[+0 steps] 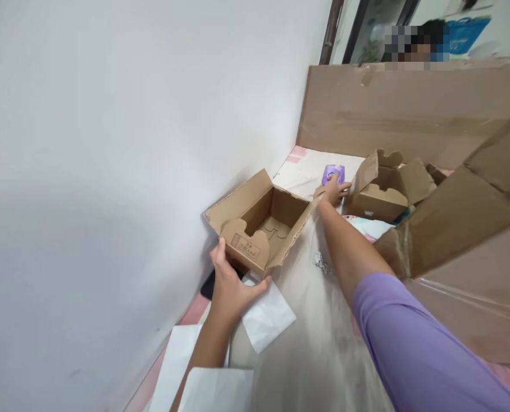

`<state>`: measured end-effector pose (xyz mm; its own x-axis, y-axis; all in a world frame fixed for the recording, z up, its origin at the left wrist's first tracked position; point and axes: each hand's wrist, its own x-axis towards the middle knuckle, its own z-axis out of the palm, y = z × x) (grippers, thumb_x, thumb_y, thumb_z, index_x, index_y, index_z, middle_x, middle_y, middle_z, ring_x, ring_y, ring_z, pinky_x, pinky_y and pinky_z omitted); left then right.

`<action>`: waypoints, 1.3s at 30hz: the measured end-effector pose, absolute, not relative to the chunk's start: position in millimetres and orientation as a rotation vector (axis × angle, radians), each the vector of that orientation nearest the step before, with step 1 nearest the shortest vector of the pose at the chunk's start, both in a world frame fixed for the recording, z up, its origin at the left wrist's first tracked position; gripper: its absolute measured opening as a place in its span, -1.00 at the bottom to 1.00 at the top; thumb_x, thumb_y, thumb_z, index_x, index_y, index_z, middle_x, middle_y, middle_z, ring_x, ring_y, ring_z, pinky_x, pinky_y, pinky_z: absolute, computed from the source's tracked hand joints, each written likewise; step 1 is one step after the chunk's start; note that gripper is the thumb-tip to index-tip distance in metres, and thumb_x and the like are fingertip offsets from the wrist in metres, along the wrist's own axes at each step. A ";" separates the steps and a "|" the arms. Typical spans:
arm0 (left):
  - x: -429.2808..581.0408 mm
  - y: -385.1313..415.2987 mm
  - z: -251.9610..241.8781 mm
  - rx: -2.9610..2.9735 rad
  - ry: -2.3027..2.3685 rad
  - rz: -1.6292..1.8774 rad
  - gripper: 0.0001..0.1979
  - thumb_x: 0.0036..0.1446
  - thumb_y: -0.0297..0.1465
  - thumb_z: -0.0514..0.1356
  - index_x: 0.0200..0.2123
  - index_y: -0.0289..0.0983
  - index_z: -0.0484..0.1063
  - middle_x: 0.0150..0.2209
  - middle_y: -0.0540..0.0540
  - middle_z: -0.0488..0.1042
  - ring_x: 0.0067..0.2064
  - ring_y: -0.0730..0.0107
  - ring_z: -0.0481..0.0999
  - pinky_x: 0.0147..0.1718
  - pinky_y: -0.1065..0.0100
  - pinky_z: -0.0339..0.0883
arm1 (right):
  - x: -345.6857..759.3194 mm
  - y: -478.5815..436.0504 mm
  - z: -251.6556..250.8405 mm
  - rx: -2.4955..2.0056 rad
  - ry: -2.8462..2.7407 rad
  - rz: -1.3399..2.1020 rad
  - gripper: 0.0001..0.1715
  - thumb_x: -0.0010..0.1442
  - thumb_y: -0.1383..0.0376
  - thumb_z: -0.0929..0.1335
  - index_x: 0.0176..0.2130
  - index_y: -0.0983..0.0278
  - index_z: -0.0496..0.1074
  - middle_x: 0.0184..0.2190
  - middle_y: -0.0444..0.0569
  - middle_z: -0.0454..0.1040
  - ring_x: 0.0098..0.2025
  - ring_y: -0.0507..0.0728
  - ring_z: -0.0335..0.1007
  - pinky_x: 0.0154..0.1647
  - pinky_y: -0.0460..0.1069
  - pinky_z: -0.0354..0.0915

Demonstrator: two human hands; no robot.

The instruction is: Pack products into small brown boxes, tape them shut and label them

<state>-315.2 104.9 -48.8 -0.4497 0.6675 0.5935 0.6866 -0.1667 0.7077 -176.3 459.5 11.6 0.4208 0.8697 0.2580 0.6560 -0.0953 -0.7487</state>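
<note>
My left hand (232, 289) grips the near end of an open cardboard box (246, 245), thumb at its right corner and fingers at its left. The box tilts slightly, with its flaps up and nothing visible inside. Past the box's far right corner, my right hand (332, 190) reaches to a small purple packet (336, 170). Its fingers are spread at the packet's near side, and I cannot tell how firmly they touch it. A crumpled silvery ball (320, 262) lies beside my right forearm.
Another open cardboard box (379, 201) stands right of the packet. Large cardboard panels (409, 109) rise behind and to the right. White paper sheets (268, 315) and a dark flat object (208, 285) lie near my left hand. A white wall (130, 143) borders the left; a person sits beyond the panels.
</note>
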 end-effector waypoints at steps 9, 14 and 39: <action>-325.9 105.2 -47.2 -1.739 -1.936 -1.809 0.42 -0.20 -0.29 0.54 0.47 -0.12 -0.43 0.37 -0.39 -0.11 0.45 -0.25 0.03 0.37 -0.19 0.06 | -178.0 351.6 22.4 -1.623 -1.130 0.323 -0.61 0.30 0.36 0.24 0.12 0.27 0.24 0.09 0.16 0.19 0.09 0.18 0.36 0.14 0.05 0.29; -324.1 104.2 -41.1 -1.787 -1.936 -1.779 0.41 -0.23 -0.33 0.55 0.47 -0.16 -0.37 0.35 -0.40 -0.07 0.46 -0.24 -0.04 0.42 -0.17 -0.08 | -129.6 257.0 15.4 -1.374 -1.167 0.400 -0.69 0.21 0.25 0.32 -0.03 0.19 0.27 0.02 0.07 0.27 0.14 0.24 0.28 0.31 0.21 0.14; -312.4 105.0 -28.6 -1.840 -1.949 -1.738 0.37 -0.22 -0.36 0.56 0.45 -0.26 -0.32 0.42 -0.47 -0.19 0.48 -0.23 -0.16 0.43 -0.18 -0.21 | -107.4 -43.4 32.3 -0.064 -2.759 0.163 -0.55 0.46 0.13 0.19 0.21 0.16 0.40 0.14 0.07 0.48 0.35 0.39 0.05 0.28 0.40 0.08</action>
